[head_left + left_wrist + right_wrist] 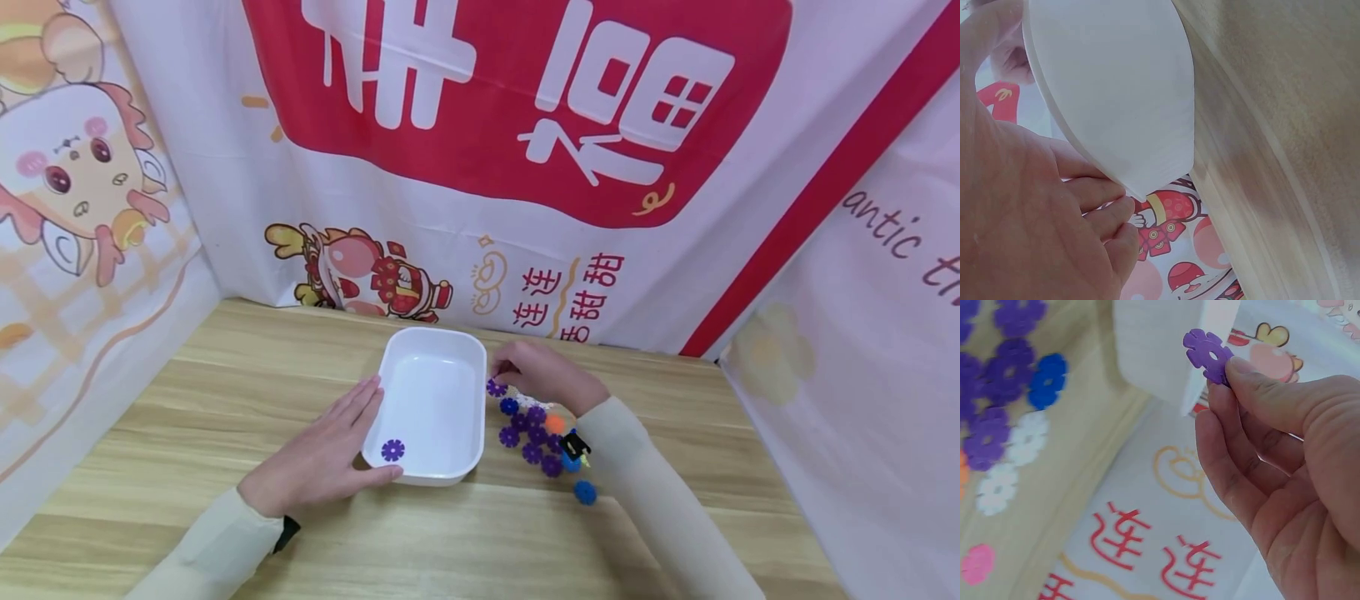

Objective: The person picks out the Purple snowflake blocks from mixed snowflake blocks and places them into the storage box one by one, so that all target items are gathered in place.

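Note:
A white rectangular plastic tub (438,400) stands on the table, with one purple snowflake disc (393,450) lying inside near its front left corner. My left hand (330,446) rests along the tub's left side, its fingers nearly straight at the rim and the thumb at the front edge; the left wrist view shows the fingertips (1124,206) against the rim. Just right of the tub, my right hand (543,375) pinches another purple snowflake disc (1209,356) between thumb and forefinger, raised near the tub's right wall.
Several purple snowflake discs (532,452) lie loosely heaped right of the tub, with blue ones (585,492), an orange one (555,424) and white ones (997,489) among them. A pink disc (977,564) lies apart. Printed cloth (480,192) hangs behind the wooden table (225,400).

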`<action>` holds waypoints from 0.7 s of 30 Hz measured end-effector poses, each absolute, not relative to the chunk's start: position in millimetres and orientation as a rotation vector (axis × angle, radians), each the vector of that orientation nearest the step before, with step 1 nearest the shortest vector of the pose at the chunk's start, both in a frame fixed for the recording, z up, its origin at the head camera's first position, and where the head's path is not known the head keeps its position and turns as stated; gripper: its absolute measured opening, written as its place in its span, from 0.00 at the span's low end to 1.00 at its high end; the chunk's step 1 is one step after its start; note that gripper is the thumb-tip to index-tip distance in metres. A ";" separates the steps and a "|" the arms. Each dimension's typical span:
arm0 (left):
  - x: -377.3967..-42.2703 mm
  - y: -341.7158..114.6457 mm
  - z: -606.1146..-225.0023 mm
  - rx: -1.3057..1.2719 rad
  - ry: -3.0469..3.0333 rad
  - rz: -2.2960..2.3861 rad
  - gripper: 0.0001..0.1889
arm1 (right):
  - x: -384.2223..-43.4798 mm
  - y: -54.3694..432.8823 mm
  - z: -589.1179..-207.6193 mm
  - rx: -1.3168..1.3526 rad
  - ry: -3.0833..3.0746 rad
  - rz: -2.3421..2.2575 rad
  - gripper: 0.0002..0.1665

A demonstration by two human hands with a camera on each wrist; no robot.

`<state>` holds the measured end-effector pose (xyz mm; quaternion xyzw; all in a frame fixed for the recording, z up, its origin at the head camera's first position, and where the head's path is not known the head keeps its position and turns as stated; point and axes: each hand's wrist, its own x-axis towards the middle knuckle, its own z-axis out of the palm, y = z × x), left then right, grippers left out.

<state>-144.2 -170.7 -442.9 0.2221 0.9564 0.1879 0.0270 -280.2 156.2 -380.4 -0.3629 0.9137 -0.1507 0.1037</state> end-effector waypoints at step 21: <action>-146.6 -171.2 -444.4 0.663 2.935 0.601 0.60 | -290.7 38.8 -371.1 -1.145 2.496 -0.352 0.05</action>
